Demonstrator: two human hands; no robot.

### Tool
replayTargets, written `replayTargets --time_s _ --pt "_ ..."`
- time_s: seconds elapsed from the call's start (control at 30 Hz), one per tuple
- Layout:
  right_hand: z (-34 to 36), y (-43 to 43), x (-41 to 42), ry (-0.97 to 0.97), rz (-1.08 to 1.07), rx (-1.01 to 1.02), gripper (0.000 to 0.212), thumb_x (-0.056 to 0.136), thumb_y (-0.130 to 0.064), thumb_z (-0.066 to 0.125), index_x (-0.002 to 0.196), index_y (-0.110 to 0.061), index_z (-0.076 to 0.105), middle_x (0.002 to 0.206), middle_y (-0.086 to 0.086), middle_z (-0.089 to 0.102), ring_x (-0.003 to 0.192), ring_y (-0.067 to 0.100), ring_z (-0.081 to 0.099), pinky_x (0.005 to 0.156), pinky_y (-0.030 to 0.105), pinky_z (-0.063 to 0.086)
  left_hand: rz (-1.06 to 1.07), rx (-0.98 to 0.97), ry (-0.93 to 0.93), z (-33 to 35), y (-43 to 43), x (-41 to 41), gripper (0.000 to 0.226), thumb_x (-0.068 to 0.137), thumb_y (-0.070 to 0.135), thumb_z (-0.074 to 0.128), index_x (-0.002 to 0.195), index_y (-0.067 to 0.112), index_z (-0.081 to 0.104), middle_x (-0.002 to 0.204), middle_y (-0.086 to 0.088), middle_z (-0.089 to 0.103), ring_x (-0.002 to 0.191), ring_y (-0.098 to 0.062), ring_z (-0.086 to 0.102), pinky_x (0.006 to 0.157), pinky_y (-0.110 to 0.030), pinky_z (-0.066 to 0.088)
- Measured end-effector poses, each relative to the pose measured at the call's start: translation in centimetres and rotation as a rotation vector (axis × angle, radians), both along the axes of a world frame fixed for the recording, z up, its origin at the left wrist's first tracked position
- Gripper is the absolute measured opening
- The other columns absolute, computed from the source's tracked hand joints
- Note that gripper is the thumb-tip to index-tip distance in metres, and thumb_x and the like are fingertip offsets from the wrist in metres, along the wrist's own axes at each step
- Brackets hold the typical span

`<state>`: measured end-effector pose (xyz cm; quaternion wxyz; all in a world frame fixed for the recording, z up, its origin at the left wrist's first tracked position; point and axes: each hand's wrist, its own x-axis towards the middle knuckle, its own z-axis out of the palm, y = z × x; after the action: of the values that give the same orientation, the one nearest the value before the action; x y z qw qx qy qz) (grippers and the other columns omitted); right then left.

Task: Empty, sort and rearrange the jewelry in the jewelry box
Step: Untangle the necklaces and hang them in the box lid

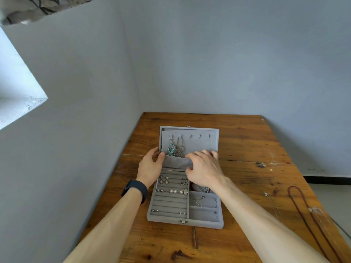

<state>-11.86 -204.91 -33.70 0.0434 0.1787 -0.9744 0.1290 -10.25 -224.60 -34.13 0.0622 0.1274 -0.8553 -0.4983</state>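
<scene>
Jewelry box [150, 215], open on the table [247, 141], looks light and stiff under soft velvet, its small pieces likely snag-prone, so the left hand [152, 164] grips the lid [199, 141] edge while the right hand [205, 168] pinches the floppy pocket [176, 162].

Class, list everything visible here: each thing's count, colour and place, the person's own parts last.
jewelry box: one, grey, open at the table's middle
lid pocket: one, grey, across the lid's lower part
pendant: one, teal and silver, hanging from a lid hook
earrings: several, silver and pearl, in the left slotted rows
bangle: one, silver, in a right compartment
cord necklace: one, brown, on the table at right
thin chain: one, silver, left of the cord
table: one, brown wood, under the box
wristband: one, black, on the left wrist
left hand: grips the lid's left edge
right hand: holds the lid pocket
</scene>
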Motion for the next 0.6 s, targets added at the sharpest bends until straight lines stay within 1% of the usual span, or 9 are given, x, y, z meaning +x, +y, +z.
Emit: replayTargets --time_s 0.07,0.13,0.23,0.33,0.4,0.47,0.5,0.6 --pt "-0.1 -0.4 0.1 0.004 0.002 -0.024 0.048 0.086 -0.034 0.053 0.133 -0.027 0.057 0.128 -0.006 0.064 0.12 0.02 0.051 0.102 0.043 0.027 -0.013 -0.011 0.004 -0.1 0.1 0.0 0.049 0.101 0.039 0.054 0.145 0.019 0.049 0.135 -0.002 0.062 0.125 -0.019 0.055 0.096 -0.025 0.04" --pt "-0.3 -0.3 0.5 0.068 -0.006 -0.042 0.045 0.089 -0.031 0.052 0.133 -0.026 0.058 0.128 -0.006 0.063 0.118 0.019 0.054 0.101 0.041 0.03 -0.022 -0.024 0.007 -0.1 0.1 0.1 0.05 0.101 0.039 0.052 0.147 0.019 0.047 0.139 -0.003 0.059 0.129 -0.02 0.053 0.099 -0.025 0.039" --pt "-0.4 0.2 1.6 0.172 -0.013 -0.092 0.041 0.09 -0.024 0.055 0.13 -0.022 0.061 0.126 -0.004 0.063 0.116 0.02 0.056 0.1 0.04 0.038 -0.032 -0.045 -0.006 0.2 0.5 0.6 0.054 0.102 0.036 0.051 0.151 0.018 0.039 0.146 -0.006 0.053 0.134 -0.022 0.048 0.106 -0.03 0.037" --pt "-0.1 1.2 4.0 0.277 -0.023 -0.171 0.037 0.087 -0.02 0.061 0.124 -0.018 0.066 0.124 -0.002 0.066 0.116 0.021 0.059 0.102 0.04 0.043 -0.012 -0.112 0.02 0.6 1.3 2.3 0.064 0.101 0.033 0.053 0.157 0.015 0.026 0.158 -0.008 0.036 0.145 -0.023 0.033 0.116 -0.034 0.028" --pt "0.2 2.1 6.3 0.313 -0.035 -0.199 0.036 0.088 -0.021 0.06 0.123 -0.017 0.067 0.126 -0.002 0.066 0.121 0.02 0.057 0.105 0.041 0.043 0.002 -0.193 0.087 0.9 2.1 4.2 0.069 0.1 0.031 0.055 0.158 0.014 0.022 0.162 -0.009 0.028 0.149 -0.023 0.024 0.118 -0.032 0.023" --pt "0.3 3.3 9.0 0.319 -0.058 -0.226 0.035 0.091 -0.023 0.058 0.124 -0.017 0.066 0.13 -0.002 0.065 0.127 0.019 0.054 0.108 0.043 0.042 -0.033 -0.288 0.186 1.0 3.1 6.8 0.069 0.098 0.03 0.057 0.157 0.015 0.025 0.162 -0.009 0.027 0.15 -0.023 0.022 0.118 -0.033 0.024" --pt "0.3 3.9 10.5 0.315 -0.076 -0.236 0.035 0.092 -0.024 0.057 0.125 -0.018 0.066 0.132 -0.002 0.064 0.129 0.018 0.053 0.109 0.043 0.041 -0.065 -0.343 0.235 0.9 3.8 8.3 0.068 0.097 0.03 0.059 0.156 0.015 0.028 0.161 -0.01 0.028 0.15 -0.024 0.023 0.118 -0.035 0.027" --pt "-0.5 6.4 15.7 0.308 -0.163 -0.283 0.033 0.095 -0.024 0.059 0.126 -0.02 0.066 0.133 -0.005 0.063 0.132 0.016 0.049 0.113 0.037 0.035 -0.143 -0.52 0.338 0.0 5.7 13.0 0.067 0.095 0.03 0.063 0.154 0.015 0.034 0.16 -0.009 0.031 0.148 -0.026 0.029 0.116 -0.043 0.035"
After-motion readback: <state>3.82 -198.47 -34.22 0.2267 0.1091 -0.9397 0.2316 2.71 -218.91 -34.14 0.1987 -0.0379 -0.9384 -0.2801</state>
